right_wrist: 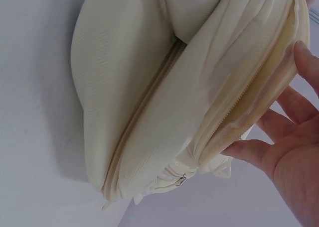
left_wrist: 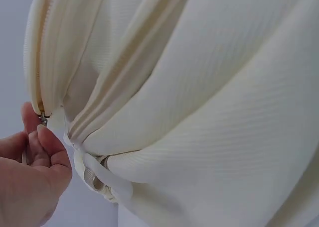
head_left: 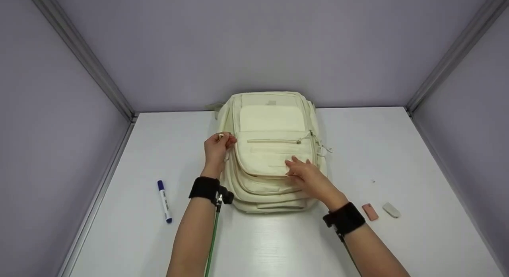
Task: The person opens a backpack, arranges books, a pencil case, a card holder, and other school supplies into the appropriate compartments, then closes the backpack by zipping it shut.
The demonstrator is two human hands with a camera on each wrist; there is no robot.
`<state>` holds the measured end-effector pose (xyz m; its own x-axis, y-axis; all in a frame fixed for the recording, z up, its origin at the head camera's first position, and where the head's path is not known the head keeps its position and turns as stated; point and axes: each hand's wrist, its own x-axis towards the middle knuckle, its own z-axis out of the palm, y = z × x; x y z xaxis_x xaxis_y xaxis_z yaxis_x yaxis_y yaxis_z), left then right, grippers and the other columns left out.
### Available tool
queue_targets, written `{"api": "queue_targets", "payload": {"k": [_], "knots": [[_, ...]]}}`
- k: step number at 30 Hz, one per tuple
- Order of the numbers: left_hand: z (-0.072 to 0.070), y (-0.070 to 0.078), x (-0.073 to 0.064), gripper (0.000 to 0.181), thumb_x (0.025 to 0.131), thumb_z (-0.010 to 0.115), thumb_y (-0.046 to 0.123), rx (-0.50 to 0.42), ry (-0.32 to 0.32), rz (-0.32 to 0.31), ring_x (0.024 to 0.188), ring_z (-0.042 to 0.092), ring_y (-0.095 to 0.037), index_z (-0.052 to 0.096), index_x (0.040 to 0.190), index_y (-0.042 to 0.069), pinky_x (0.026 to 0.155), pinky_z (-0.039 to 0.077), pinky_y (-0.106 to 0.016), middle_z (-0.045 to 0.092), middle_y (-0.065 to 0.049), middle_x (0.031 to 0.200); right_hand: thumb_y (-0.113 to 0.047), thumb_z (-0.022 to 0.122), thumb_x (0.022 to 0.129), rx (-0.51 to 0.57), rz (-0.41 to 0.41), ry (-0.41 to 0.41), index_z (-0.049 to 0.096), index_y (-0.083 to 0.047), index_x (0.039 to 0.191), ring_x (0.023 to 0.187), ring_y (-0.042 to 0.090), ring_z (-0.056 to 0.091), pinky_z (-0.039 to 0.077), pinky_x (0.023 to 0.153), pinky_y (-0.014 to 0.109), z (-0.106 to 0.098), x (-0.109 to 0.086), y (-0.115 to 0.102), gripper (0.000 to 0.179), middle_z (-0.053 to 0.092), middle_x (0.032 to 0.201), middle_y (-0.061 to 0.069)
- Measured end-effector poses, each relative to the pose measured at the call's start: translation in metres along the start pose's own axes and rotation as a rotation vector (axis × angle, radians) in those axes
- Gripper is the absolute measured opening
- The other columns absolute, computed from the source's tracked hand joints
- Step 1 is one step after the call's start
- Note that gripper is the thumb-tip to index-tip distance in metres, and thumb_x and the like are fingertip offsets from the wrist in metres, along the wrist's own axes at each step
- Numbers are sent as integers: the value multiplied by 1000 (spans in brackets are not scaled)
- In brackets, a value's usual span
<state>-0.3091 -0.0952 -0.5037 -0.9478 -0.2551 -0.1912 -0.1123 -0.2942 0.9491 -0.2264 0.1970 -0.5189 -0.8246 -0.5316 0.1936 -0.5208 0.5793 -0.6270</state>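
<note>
A cream backpack (head_left: 272, 119) lies on the white table, front side up. At its left edge, my left hand (head_left: 218, 149) pinches a small metal zipper pull (left_wrist: 44, 119) between thumb and fingers. My right hand (head_left: 310, 179) rests on the front pocket's lower right part with its fingers spread. In the right wrist view, the teeth of that pocket's zipper (right_wrist: 249, 90) stand apart, and the fingertips (right_wrist: 244, 151) touch the fabric beside the gap. The inside of the pocket is mostly hidden.
A blue-capped white marker (head_left: 164, 201) lies left of the backpack. To the right are a pink eraser-like block (head_left: 370, 212) and a pale grey rounded piece (head_left: 391, 210). Grey panels (head_left: 262, 42) enclose the table at the back and sides. White cords (head_left: 324, 149) hang from the backpack's right side.
</note>
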Motion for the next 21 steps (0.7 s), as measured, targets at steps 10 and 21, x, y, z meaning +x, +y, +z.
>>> {"api": "queue_targets", "payload": {"k": [10, 21], "knots": [[0, 1, 7, 17, 100, 55, 4, 30, -59, 24, 86, 64, -20, 60, 112, -7, 83, 50, -31, 67, -11, 90, -12, 62, 97, -2, -1, 1, 68, -8, 99, 139, 34, 35, 18, 111, 62, 0, 0, -2, 7, 49, 142, 20], [-10, 6, -12, 46, 97, 59, 4, 456, -198, 212, 117, 53, -27, 47, 141, 4, 97, 45, -39, 53, -17, 126, -18, 53, 103, -38, 23, 101, 64, -6, 113, 127, 31, 52, 23, 111, 58, -9, 7, -10, 19, 65, 123, 12]]}}
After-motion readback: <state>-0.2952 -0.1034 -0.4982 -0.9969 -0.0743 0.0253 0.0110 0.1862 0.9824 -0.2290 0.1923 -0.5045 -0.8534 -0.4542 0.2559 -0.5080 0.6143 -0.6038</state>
